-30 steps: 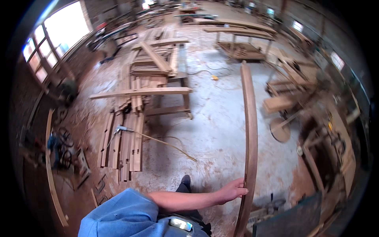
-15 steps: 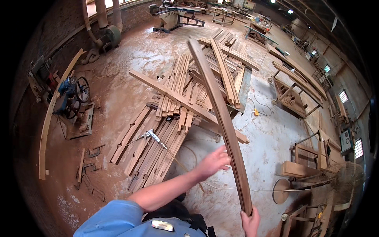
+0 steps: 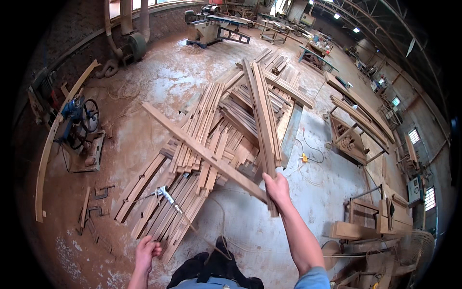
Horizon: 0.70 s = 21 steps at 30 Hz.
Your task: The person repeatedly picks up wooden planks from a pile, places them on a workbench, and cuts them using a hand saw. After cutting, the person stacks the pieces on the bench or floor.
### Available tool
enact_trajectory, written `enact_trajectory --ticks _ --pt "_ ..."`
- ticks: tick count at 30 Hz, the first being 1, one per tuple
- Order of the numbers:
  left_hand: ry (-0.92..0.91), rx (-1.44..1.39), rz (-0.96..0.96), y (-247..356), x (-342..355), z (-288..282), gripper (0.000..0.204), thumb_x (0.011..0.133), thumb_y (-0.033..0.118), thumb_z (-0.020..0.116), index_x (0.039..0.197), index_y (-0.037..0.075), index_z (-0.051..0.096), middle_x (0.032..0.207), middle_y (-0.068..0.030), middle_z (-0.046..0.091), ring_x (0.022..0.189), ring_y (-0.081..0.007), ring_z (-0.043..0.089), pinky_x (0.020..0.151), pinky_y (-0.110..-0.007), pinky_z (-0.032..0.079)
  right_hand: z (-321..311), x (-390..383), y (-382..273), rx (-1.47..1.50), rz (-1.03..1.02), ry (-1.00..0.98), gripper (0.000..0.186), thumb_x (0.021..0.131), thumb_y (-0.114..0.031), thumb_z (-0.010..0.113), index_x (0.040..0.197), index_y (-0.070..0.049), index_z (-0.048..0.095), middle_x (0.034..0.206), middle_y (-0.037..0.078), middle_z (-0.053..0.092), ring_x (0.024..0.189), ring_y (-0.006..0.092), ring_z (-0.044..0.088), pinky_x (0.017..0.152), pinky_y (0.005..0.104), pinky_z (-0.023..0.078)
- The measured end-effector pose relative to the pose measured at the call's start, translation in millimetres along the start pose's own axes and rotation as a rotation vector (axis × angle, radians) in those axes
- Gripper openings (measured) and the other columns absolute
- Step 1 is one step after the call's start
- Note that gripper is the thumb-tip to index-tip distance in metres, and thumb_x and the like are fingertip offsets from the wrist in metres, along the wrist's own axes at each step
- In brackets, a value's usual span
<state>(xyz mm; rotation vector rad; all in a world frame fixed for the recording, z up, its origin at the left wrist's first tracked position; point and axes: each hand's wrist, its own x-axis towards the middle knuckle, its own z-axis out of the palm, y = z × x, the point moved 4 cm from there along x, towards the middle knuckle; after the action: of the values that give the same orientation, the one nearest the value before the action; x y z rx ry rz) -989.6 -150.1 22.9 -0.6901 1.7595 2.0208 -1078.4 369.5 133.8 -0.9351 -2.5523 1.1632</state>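
Observation:
Near its close end, my right hand (image 3: pixel 277 189) is wrapped round a long brown wooden beam (image 3: pixel 258 113). The beam slants away from me, its far part lying over the stacked timber beside a lighter wooden strip (image 3: pixel 269 106). Crossing close to my right hand is another long wooden beam (image 3: pixel 204 153), laid diagonally over the pile. My left hand (image 3: pixel 147 251) is low on the left, its fingers curled and no object visible in them. It is nearest to the close ends of several notched wooden pieces (image 3: pixel 168 226). On these lies a silver air tool (image 3: pixel 169 198) with a hose.
At the left stand a machine with a handwheel (image 3: pixel 90 115) and some clamps (image 3: pixel 103 191) on the floor. A loaded timber cart (image 3: pixel 346 139), a fan (image 3: pixel 416 253) and a wooden block (image 3: pixel 355 230) are on the right. A yellow plug (image 3: pixel 304 158) with cable lies on the floor.
The beam has come down from its raised slant onto the pile. My right hand has moved forward with it, and my left hand has drawn away from beside it to the lower left.

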Motion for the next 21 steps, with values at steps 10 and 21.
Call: enact_trajectory --ticks 10,21 --pt "0.148 -0.034 -0.004 -15.8 -40.3 42.2 0.034 0.092 0.006 0.051 0.124 -0.001 0.047 0.087 -0.0133 0.065 0.068 -0.0169 0.064 0.06 -0.027 0.054 78.0 164.9 -28.7 -0.241 0.021 0.036 0.051 0.086 -0.038 0.062 0.109 0.007 0.055 0.107 0.032 0.061 0.103 0.0444 0.059 0.09 0.0491 0.047" --pt "0.143 -0.066 -0.04 -32.7 -51.4 70.7 0.03 0.094 0.007 0.051 0.123 -0.001 0.049 0.09 -0.0114 0.065 0.075 -0.016 0.064 0.067 -0.027 0.053 59.2 124.4 -33.1 -0.332 -0.509 0.117 0.058 0.083 -0.029 0.068 0.125 0.006 0.047 0.116 0.029 0.057 0.11 0.0418 0.055 0.094 0.0445 0.044"
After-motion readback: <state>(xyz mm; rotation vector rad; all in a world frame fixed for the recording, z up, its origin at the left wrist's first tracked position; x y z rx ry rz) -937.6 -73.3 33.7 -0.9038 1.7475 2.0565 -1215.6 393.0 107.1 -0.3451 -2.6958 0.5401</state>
